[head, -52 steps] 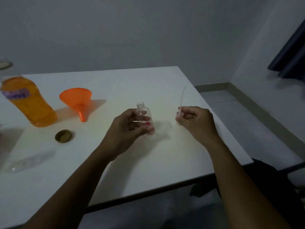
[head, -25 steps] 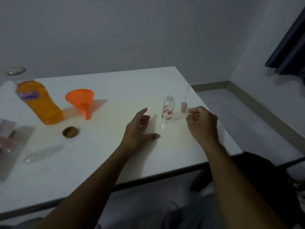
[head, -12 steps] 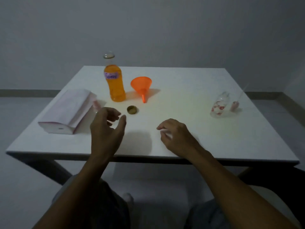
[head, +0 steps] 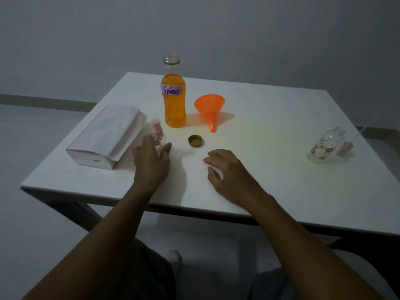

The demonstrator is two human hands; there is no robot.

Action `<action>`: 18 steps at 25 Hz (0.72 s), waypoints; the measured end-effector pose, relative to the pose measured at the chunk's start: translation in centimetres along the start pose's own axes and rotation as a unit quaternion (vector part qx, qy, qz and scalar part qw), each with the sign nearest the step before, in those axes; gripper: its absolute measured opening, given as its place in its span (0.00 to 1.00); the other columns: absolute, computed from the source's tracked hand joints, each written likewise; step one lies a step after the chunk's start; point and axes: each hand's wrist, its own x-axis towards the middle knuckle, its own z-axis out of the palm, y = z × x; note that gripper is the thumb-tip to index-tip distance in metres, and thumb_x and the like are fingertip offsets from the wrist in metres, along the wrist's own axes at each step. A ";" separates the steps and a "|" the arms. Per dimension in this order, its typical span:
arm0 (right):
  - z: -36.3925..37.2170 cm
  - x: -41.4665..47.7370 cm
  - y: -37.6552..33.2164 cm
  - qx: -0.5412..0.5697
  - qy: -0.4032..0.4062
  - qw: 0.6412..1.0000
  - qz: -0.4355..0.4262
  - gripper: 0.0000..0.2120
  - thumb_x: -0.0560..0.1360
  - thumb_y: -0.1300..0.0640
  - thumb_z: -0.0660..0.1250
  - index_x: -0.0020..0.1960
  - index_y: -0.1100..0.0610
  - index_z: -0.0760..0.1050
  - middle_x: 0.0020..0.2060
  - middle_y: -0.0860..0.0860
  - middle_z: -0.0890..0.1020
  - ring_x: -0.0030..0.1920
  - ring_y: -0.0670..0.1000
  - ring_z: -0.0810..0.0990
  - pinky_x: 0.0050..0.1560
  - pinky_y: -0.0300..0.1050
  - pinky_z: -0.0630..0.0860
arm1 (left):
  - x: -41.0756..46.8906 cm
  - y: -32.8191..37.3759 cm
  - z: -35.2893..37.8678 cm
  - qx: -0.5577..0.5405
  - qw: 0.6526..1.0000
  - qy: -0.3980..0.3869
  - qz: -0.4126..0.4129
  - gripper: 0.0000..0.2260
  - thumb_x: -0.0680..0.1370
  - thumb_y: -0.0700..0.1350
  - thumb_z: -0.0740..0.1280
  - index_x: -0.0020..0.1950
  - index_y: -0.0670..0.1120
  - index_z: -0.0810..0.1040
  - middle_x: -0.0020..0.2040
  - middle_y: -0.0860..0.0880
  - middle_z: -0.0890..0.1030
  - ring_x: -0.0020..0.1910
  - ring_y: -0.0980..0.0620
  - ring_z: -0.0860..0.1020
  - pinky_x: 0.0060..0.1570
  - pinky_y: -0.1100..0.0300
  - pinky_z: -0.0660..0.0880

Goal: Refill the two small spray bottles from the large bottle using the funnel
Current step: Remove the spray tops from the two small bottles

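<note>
Two small bottles to fill; both look light, thin clear plastic, prob. slippery & tippy, so grip round the body, not the top; pink-capped clear small spray bottle (head: 157,128) stands betw. white tissue pack (head: 104,137) & tall orange-filled "Spray" bottle (head: 174,109); left hand (head: 151,165) spread open at its base, gripping nothing yet; right hand (head: 229,172) loosely curled on white table (head: 270,118), apparently empty; flower-print clear bottle (head: 324,149) uncapped, far right.

Dim, plain room, prob. a home: white table (head: 270,135) w/ bare grey wall (head: 238,31) behind, skirting board (head: 43,102) along a pale floor (head: 30,135).
</note>
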 end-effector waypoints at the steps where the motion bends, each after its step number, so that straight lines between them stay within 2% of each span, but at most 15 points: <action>1: 0.0 0.0 0.3 0.004 -0.007 1.000 0.006 0.16 0.79 0.57 0.64 0.66 0.57 0.77 0.67 0.51 0.76 0.68 0.48 0.71 0.69 0.43 0.69 | 0.5 0.1 0.4 -0.008 1.000 -0.025 0.016 0.19 0.78 0.52 0.66 0.66 0.46 0.69 0.64 0.44 0.75 0.62 0.45 0.74 0.60 0.45 0.74; 3: -0.4 -0.1 1.0 0.006 -0.020 0.999 0.029 0.16 0.79 0.56 0.65 0.66 0.55 0.77 0.69 0.49 0.75 0.69 0.46 0.70 0.70 0.41 0.67 | 0.9 1.0 1.4 -0.023 0.995 -0.069 0.066 0.19 0.77 0.53 0.68 0.64 0.46 0.72 0.59 0.46 0.79 0.54 0.49 0.78 0.52 0.54 0.77; 5: -1.5 0.3 2.0 0.062 0.014 0.995 0.078 0.15 0.78 0.57 0.68 0.64 0.54 0.79 0.65 0.49 0.78 0.66 0.46 0.75 0.68 0.38 0.69 | 1.1 2.0 2.4 -0.028 0.988 -0.087 0.125 0.19 0.74 0.54 0.70 0.62 0.47 0.75 0.53 0.48 0.81 0.47 0.53 0.79 0.45 0.62 0.76; 7: -3.4 0.8 2.8 0.201 0.078 0.965 0.149 0.15 0.76 0.57 0.72 0.62 0.54 0.81 0.58 0.48 0.84 0.58 0.45 0.82 0.62 0.39 0.77 | 1.2 2.9 3.5 -0.011 0.977 -0.110 0.184 0.18 0.73 0.53 0.72 0.61 0.49 0.77 0.52 0.48 0.80 0.45 0.55 0.77 0.43 0.66 0.73; 9: -5.5 1.3 3.4 0.309 0.105 0.925 0.196 0.17 0.74 0.52 0.74 0.62 0.52 0.80 0.50 0.48 0.87 0.50 0.47 0.86 0.49 0.43 0.82 | 1.1 3.8 4.9 0.010 0.964 -0.150 0.220 0.19 0.72 0.52 0.73 0.62 0.51 0.77 0.52 0.48 0.77 0.45 0.56 0.75 0.43 0.69 0.70; 11: -7.1 1.3 3.8 0.308 0.106 0.923 0.204 0.17 0.73 0.46 0.73 0.60 0.51 0.80 0.43 0.49 0.87 0.41 0.49 0.87 0.37 0.42 0.81 | 1.0 4.9 6.3 0.017 0.952 -0.177 0.250 0.21 0.72 0.53 0.73 0.64 0.53 0.77 0.53 0.50 0.76 0.46 0.56 0.74 0.44 0.68 0.71; 14: -8.7 1.2 4.7 0.267 0.090 0.939 0.195 0.13 0.74 0.42 0.72 0.48 0.52 0.84 0.36 0.52 0.86 0.34 0.56 0.84 0.32 0.49 0.80 | 0.7 6.1 7.5 0.024 0.936 -0.178 0.301 0.22 0.72 0.55 0.71 0.65 0.54 0.76 0.53 0.52 0.76 0.46 0.55 0.74 0.44 0.62 0.73; 16: -9.5 1.1 5.5 0.301 0.070 0.932 0.188 0.13 0.76 0.47 0.71 0.45 0.58 0.85 0.35 0.56 0.86 0.33 0.61 0.83 0.33 0.49 0.79 | 0.6 6.7 7.8 0.026 0.931 -0.172 0.322 0.22 0.73 0.58 0.69 0.64 0.52 0.76 0.52 0.53 0.78 0.45 0.57 0.75 0.43 0.60 0.75; 18: -9.7 1.0 6.2 0.339 0.064 0.922 0.175 0.11 0.77 0.55 0.71 0.48 0.64 0.84 0.35 0.60 0.85 0.33 0.59 0.83 0.35 0.50 0.81 | 0.4 7.2 8.2 0.028 0.927 -0.172 0.333 0.20 0.74 0.59 0.65 0.62 0.50 0.77 0.51 0.52 0.80 0.44 0.58 0.76 0.41 0.59 0.76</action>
